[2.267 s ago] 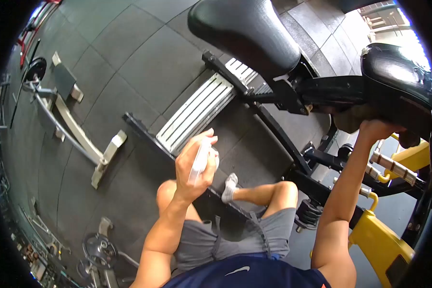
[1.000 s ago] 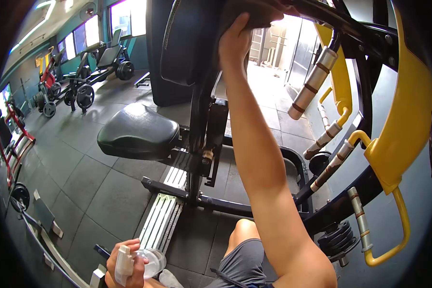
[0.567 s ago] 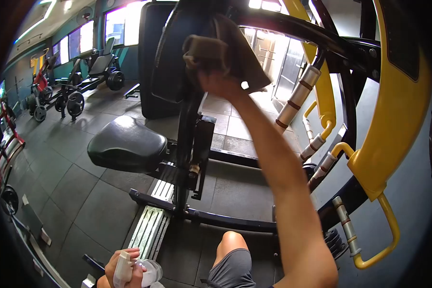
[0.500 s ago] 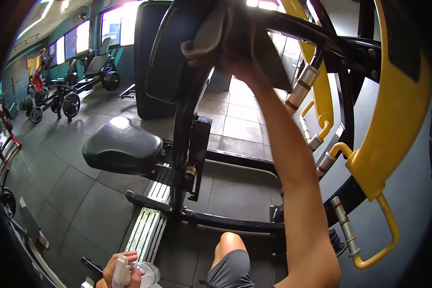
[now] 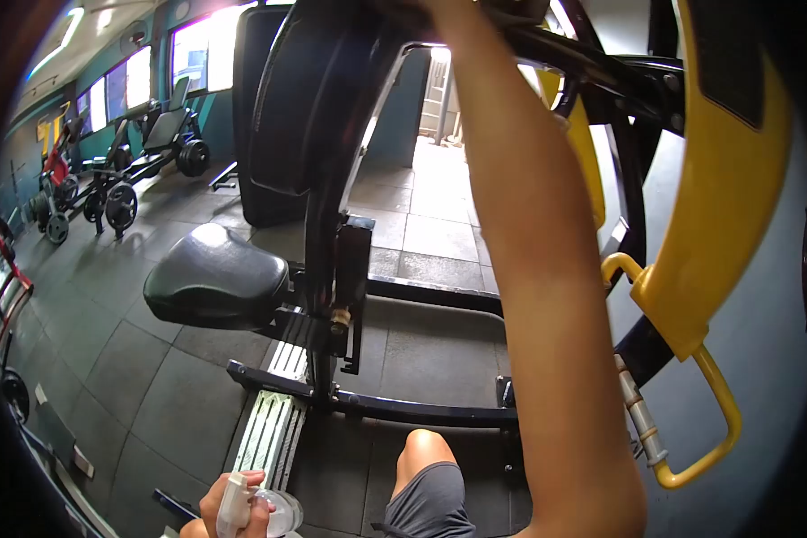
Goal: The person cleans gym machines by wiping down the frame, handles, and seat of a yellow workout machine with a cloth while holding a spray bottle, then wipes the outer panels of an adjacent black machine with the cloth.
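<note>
My left hand [image 5: 213, 504], low in the frame, is closed around a clear spray bottle [image 5: 282, 515] with a white trigger head [image 5: 234, 505]. My right arm [image 5: 547, 233] reaches up across the view to the top of a black exercise machine. The right hand is at the top edge, by the upper end of the black padded backrest [image 5: 300, 108]; its fingers are cut off, so what they hold does not show. Below the backrest is the machine's black seat [image 5: 215, 278].
Yellow machine arms [image 5: 735, 197] with a looped handle [image 5: 731, 421] stand at the right. A black frame bar [image 5: 421, 410] crosses the floor before my bent knee [image 5: 423, 448]. Benches with weight plates [image 5: 121, 206] stand at the back left.
My right hand, earlier seen with a dark brownish cloth at the top of the backrest, has moved up to the frame's edge. The view has shifted slightly; my left hand still holds the bottle.
</note>
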Tool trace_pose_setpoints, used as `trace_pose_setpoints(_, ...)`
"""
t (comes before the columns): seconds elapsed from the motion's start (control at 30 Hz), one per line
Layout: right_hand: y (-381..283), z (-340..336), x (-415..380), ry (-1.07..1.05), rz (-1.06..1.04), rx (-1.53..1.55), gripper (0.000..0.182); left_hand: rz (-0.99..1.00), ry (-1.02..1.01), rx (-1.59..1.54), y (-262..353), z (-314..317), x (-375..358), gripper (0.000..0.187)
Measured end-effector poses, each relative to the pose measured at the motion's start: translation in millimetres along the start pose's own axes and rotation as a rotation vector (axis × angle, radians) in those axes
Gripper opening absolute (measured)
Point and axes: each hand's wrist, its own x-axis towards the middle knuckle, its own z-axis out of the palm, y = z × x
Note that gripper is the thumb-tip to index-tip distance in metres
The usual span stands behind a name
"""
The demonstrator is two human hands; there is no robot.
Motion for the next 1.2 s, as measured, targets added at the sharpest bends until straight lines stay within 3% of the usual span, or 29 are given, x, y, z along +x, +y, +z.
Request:
trace_pose_setpoints(0.03,-23,-22,-45,-0.009,0.042,-0.190,0.050,-0.016,-0.008,-0.015,1,-1,-1,0.019)
trace_pose_setpoints(0.07,-21,-15,-65,0.187,-0.011,-0.201,0.052,0.104,-0.012,0.039,1,-3,1,0.018)
trace_pose_setpoints(0.13,-5,26,-106,0.556,-0.122,-0.209,0.059,0.147,-0.033,0.021,-5,-7,-2,0.018)
trace_pose_setpoints(0.2,23,16,-133,0.540,-0.053,-0.314,0.075,0.091,-0.033,-0.017,-1,-9,-8,0.018)
trace_pose_setpoints(0.23,40,2,-142,0.484,0.058,-0.370,0.073,0.098,-0.016,-0.038,1,-10,-10,0.018)
trace_pose_setpoints(0.27,65,-3,-151,0.680,0.026,-0.470,0.054,0.108,0.006,-0.059,1,-11,-12,0.019)
trace_pose_setpoints(0.33,104,-15,-165,0.578,0.293,-0.529,0.058,0.200,0.052,-0.020,0,-14,-15,0.019)
trace_pose_setpoints(0.37,126,-4,-173,0.783,0.286,-0.527,0.056,0.133,0.034,-0.050,2,-16,-18,0.019)
trace_pose_setpoints(0.43,110,1,-220,0.365,0.270,-0.759,0.051,-0.002,-0.007,-0.121,6,-18,-21,0.019)
trace_pose_setpoints(0.47,112,9,-225,0.433,0.268,-0.606,0.048,0.146,-0.009,-0.065,3,-17,-18,0.019)
trace_pose_setpoints(0.6,122,63,-246,0.692,0.303,0.051,0.038,0.077,-0.067,-0.054,9,-13,-15,0.021)
trace_pose_setpoints(0.63,149,21,-237,0.287,0.378,0.808,0.032,0.042,-0.080,-0.057,6,-13,-16,0.021)
trace_pose_setpoints(0.7,194,24,-194,0.097,0.663,1.607,0.025,-0.037,-0.123,-0.070,2,-11,-16,0.022)
trace_pose_setpoints(0.73,187,29,-193,0.171,0.691,1.342,0.028,0.017,-0.120,-0.064,-1,-8,-13,0.023)
trace_pose_setpoints(0.87,156,26,-196,0.401,0.695,0.279,0.039,-0.106,-0.165,-0.156,0,1,-7,0.023)
trace_pose_setpoints(1.0,102,24,-215,0.263,0.822,-0.214,0.050,-0.014,-0.184,-0.108,1,10,0,0.023)
trace_pose_setpoints(1.07,78,39,-251,0.245,0.682,-0.283,0.054,-0.066,-0.186,-0.140,-1,10,-2,0.023)
trace_pose_setpoints(1.1,77,65,-275,0.382,0.638,-0.140,0.055,-0.091,-0.187,-0.157,-2,11,-3,0.023)
trace_pose_setpoints(1.13,63,84,-303,0.386,0.610,0.006,0.053,-0.087,-0.193,-0.155,-3,12,-3,0.023)
trace_pose_setpoints(1.2,26,123,-351,0.526,0.677,0.243,0.035,-0.081,-0.213,-0.152,-3,13,-3,0.023)
